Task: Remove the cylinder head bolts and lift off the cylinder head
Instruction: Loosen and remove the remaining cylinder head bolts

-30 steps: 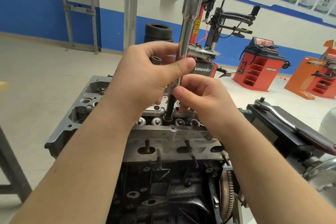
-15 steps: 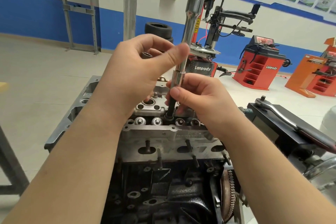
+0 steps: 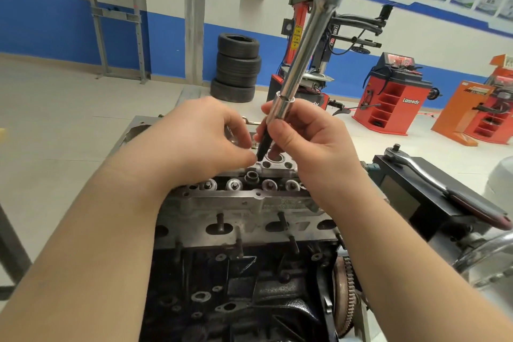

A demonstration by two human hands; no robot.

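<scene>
So, bolt coming out on the extension

Right hand holds the tilted chrome extension bar, black bolt hanging from its end. Left hand pinches near the bolt, probably to pull it free. One cylinder head, not yet lifted off the block. One ratchet parked right.
</scene>
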